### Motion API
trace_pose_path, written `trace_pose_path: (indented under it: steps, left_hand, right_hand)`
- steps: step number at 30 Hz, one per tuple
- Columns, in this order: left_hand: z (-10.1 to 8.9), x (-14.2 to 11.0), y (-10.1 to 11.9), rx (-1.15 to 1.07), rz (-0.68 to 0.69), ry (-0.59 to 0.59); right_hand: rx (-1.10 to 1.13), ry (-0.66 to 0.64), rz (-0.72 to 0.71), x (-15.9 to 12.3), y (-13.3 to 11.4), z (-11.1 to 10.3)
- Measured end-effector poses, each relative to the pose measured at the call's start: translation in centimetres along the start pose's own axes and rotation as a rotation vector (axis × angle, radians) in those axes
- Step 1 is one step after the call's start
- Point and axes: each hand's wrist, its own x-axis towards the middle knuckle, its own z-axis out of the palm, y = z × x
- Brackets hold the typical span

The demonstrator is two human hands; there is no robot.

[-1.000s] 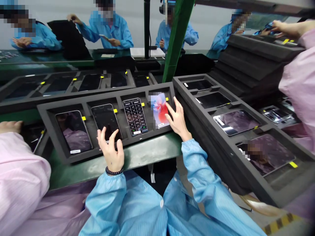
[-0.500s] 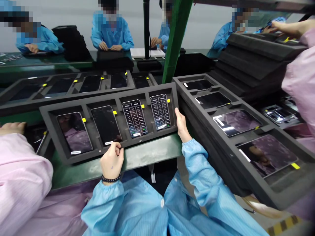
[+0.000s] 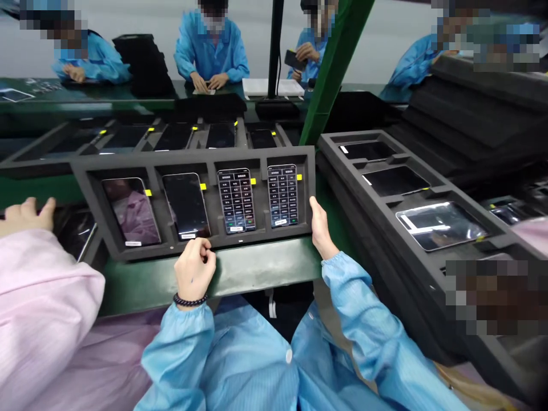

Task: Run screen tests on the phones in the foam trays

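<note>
A black foam tray (image 3: 192, 160) lies across the green bench in front of me, holding several smartphones in separate pockets. My left hand (image 3: 194, 268) grips its front edge below the second phone (image 3: 186, 205), whose screen is dark. My right hand (image 3: 321, 228) holds the tray's right end, with the thumb upright beside the rightmost phone (image 3: 282, 195). That phone and its neighbour (image 3: 236, 200) both light up with a grid of keys. The leftmost phone (image 3: 131, 211) reflects a pink sleeve.
A second foam tray of phones (image 3: 406, 188) lies to the right, below a stack of black foam trays (image 3: 462, 120). Another phone tray (image 3: 149, 137) lies behind. A co-worker's hand (image 3: 28, 214) in a pink sleeve rests at left. A green post (image 3: 338, 68) rises ahead.
Both my hands have moved from above the phones to the tray's edges. The rightmost phone's colourful wallpaper has given way to the key grid. The view has shifted slightly right.
</note>
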Motion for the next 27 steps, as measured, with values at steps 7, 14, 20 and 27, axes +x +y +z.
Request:
trace_pose_path:
  steps: [7, 14, 20, 27]
  left_hand:
    - [-0.3, 3.2, 3.5, 0.006, 0.368, 0.155]
    - [1.3, 6.1, 4.3, 0.052, 0.46, 0.063]
    - [-0.1, 4.1, 2.3, -0.028, 0.631, 0.157]
    - [1.1, 9.8, 3.9, -0.146, 0.5, 0.388]
  right_hand:
    - [-0.477, 0.026, -0.559, -0.6, -2.9, -0.3]
    - [-0.898, -0.177, -0.843, -1.8, -3.2, 0.1]
    - [-0.735, -0.174, -0.93, -3.0, -3.5, -1.9]
    - [-0.635, 0.1, -0.775, 1.4, -5.8, 1.2]
